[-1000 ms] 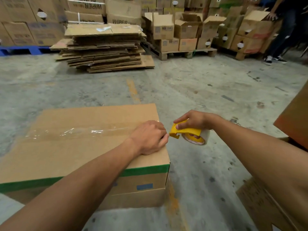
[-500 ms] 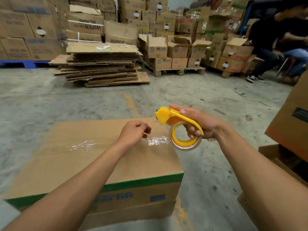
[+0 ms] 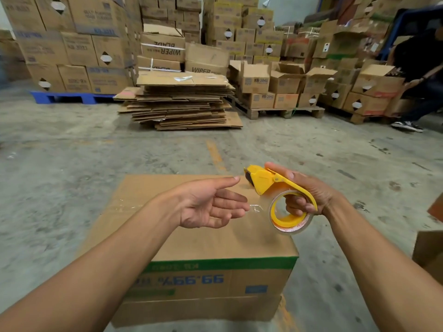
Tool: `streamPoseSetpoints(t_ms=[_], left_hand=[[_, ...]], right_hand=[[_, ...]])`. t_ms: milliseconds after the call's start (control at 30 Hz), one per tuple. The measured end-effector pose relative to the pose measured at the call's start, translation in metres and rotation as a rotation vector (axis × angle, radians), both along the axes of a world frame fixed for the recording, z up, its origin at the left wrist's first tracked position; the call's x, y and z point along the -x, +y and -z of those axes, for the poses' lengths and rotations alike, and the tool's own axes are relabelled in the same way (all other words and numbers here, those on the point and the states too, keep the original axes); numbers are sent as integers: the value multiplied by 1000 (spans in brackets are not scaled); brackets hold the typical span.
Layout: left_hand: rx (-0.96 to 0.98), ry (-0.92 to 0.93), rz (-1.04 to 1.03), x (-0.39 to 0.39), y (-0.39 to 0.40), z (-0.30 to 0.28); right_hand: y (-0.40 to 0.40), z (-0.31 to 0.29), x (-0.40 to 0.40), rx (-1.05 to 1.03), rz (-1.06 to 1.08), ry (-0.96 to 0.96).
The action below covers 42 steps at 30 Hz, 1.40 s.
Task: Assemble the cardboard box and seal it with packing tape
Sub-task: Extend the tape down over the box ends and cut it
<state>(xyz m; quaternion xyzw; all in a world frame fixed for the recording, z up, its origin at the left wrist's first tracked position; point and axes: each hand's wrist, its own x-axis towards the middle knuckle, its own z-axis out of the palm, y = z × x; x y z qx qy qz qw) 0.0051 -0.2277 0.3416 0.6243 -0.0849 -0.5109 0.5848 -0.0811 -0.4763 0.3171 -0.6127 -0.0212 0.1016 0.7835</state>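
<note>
Two bare forearms, no sleeves, watch or rings visible; left hand (image 3: 211, 204) and right hand (image 3: 309, 195) ungloved.

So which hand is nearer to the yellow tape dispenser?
Right. The right hand holds the yellow tape dispenser above the box; the left hand is open beside it, not touching.

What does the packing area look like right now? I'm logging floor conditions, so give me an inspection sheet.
Surface: stained grey concrete floor with a faded orange line.
Job's things: closed brown cardboard box, clear tape across its top; yellow plastic tape dispenser held above it.
Clutter: stack of flattened cardboard sheets.
Hands: left hand open, empty; right hand gripping the dispenser.
Cables: nothing seen.
Surroundings: stacked cartons on a blue pallet and wooden pallets; a person at far right.
</note>
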Motion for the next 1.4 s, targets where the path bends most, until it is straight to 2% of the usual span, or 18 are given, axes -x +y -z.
streamPoseSetpoints(t_ms=[167, 300, 500, 800, 933, 1067, 1167, 1300, 1400], left_hand=[[133, 216, -69, 7, -11, 6], [198, 267, -110, 9, -17, 10], [218, 282, -173, 8, -23, 16], [141, 224, -165, -2, -26, 29], [7, 121, -173, -24, -12, 39], [-145, 15, -256, -66, 39, 42], [-269, -107, -228, -91, 67, 42], [-407, -450, -148, -117, 26, 39], [-387, -779, -141, -135, -31, 37]], right_hand=[[-9, -1, 5, -5, 2, -2], [-10, 1, 6, 19, -3, -2], [-9, 2, 3, 46, -26, 7], [-5, 1, 4, 143, -63, 45], [1, 1, -1, 257, -103, 90], [-10, 3, 12, 330, -66, 172], [-13, 2, 23, 352, -41, 221], [-8, -10, 25, 420, 23, 236], [-13, -21, 28, 404, 130, 227]])
